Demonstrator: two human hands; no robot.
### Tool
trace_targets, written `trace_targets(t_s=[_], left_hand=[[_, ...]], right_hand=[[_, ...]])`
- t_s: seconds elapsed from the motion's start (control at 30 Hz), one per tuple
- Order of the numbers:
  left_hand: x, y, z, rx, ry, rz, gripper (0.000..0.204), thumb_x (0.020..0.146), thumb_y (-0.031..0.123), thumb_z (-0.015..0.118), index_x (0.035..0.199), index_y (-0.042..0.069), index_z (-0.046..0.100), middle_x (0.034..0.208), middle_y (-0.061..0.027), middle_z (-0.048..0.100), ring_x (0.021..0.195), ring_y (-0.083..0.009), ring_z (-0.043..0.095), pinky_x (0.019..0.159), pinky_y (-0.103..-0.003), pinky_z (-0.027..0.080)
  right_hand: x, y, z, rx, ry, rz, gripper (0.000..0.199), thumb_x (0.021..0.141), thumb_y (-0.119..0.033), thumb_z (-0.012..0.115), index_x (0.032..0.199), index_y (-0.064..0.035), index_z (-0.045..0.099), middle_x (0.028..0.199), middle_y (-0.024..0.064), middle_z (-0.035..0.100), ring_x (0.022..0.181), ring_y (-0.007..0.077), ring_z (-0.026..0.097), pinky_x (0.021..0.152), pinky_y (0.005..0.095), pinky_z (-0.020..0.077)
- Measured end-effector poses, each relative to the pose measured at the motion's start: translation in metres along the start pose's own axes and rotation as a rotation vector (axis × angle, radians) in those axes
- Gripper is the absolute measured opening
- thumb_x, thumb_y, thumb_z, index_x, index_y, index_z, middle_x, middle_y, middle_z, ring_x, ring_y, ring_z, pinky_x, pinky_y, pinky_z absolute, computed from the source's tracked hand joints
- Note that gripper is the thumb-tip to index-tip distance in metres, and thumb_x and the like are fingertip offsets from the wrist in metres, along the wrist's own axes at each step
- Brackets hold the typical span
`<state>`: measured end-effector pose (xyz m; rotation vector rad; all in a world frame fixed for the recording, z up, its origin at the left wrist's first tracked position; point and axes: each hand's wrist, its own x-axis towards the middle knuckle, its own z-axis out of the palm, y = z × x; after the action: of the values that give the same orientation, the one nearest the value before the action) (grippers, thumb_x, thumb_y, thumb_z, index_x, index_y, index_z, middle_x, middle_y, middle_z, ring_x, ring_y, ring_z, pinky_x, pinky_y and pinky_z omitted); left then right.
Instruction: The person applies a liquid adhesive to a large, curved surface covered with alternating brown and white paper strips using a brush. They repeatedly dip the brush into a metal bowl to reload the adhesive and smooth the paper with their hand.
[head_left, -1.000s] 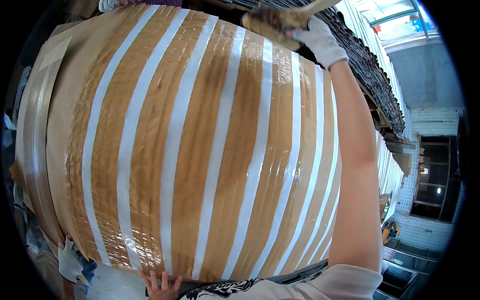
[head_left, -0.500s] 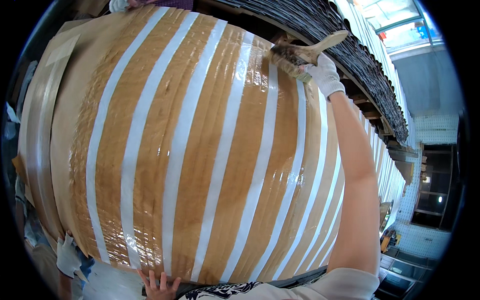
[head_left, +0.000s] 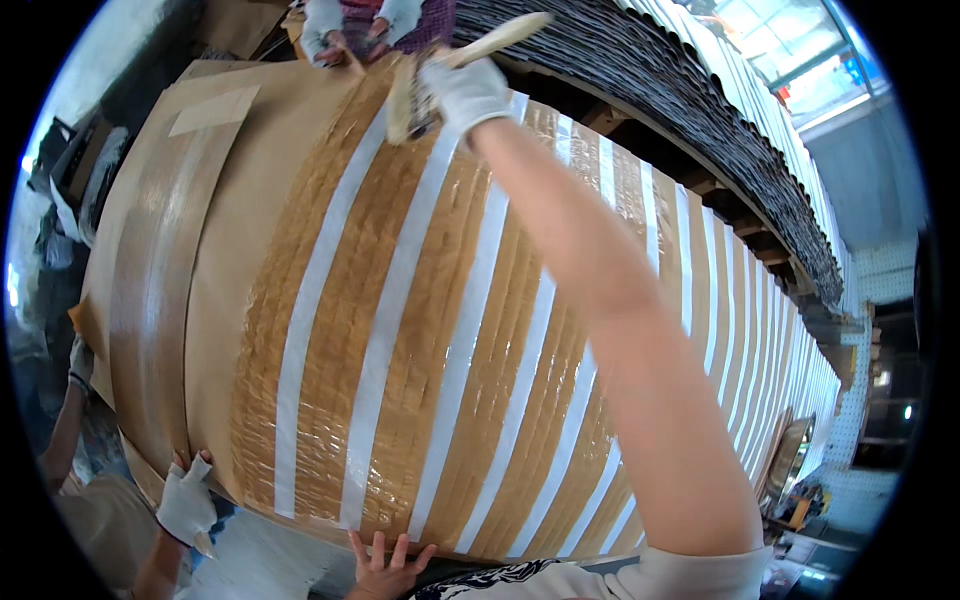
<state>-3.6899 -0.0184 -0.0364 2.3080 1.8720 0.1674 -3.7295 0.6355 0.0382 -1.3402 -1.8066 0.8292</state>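
Note:
A big stack of brown paper sheets (head_left: 250,230) lies staggered in front of me, showing white strips (head_left: 465,340) between wet, shiny brown bands. My right hand (head_left: 465,90), in a white glove, reaches to the far edge and is shut on a wide wooden-handled brush (head_left: 405,95), whose bristles touch a brown band. My left hand (head_left: 385,565) is bare and rests on the near edge of the stack with its fingers spread, holding nothing.
Another person's white-gloved hand (head_left: 185,505) presses the near left edge. A second person (head_left: 365,20) stands at the far side. A long dark corrugated stack (head_left: 700,130) runs along the right, and a pegboard wall (head_left: 880,300) lies beyond it.
My right hand has swept the brush leftward along the far edge of the stack. My left hand stays at the near edge. A gloved helper's hand now shows at the lower left.

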Motion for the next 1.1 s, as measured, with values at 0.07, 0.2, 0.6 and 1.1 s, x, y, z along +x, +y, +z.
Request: trace_targets(t_s=[0.07, 0.2, 0.6, 1.1], left_hand=[[-0.003, -0.001, -0.002, -0.007, -0.004, -0.004, 0.048, 0.092, 0.03, 0.058, 0.14, 0.033, 0.052, 0.151, -0.016, 0.028, 0.14, -0.0465, 0.027, 0.102, -0.078, 0.036], [-0.01, 0.002, 0.016, -0.031, 0.094, -0.048, 0.059, 0.094, 0.035, 0.055, 0.15, 0.037, 0.037, 0.158, -0.0114, 0.019, 0.145, -0.0438, 0.016, 0.105, -0.082, 0.025], [-0.014, -0.012, 0.02, -0.012, 0.109, 0.047, 0.075, 0.08, 0.032, 0.062, 0.15, 0.035, 0.035, 0.158, -0.0158, 0.015, 0.146, -0.0479, 0.011, 0.102, -0.087, 0.018], [-0.003, -0.005, 0.004, -0.028, 0.141, 0.007, 0.053, 0.091, 0.025, 0.057, 0.142, 0.034, 0.045, 0.156, -0.0107, 0.021, 0.147, -0.0412, 0.013, 0.105, -0.082, 0.025]], right_hand=[[0.006, 0.025, 0.009, -0.142, 0.013, 0.079, 0.04, 0.084, -0.036, 0.066, 0.107, -0.0028, 0.068, 0.098, 0.0203, 0.072, 0.094, 0.0325, 0.07, 0.085, 0.0399, 0.055], [-0.021, 0.056, -0.076, 0.002, 0.004, 0.258, 0.035, 0.086, -0.032, 0.063, 0.106, -0.0038, 0.07, 0.101, 0.0199, 0.071, 0.097, 0.032, 0.069, 0.085, 0.0399, 0.0522], [-0.071, 0.213, -0.352, -0.783, 0.441, 0.393, 0.05, 0.084, -0.041, 0.065, 0.123, -0.0092, 0.065, 0.111, 0.0216, 0.069, 0.101, 0.0376, 0.067, 0.087, 0.0442, 0.0522], [-0.133, 0.001, -0.06, -0.144, 0.134, 0.133, 0.034, 0.087, -0.032, 0.064, 0.107, -0.0037, 0.064, 0.104, 0.0218, 0.069, 0.097, 0.0353, 0.067, 0.089, 0.0432, 0.0521]])
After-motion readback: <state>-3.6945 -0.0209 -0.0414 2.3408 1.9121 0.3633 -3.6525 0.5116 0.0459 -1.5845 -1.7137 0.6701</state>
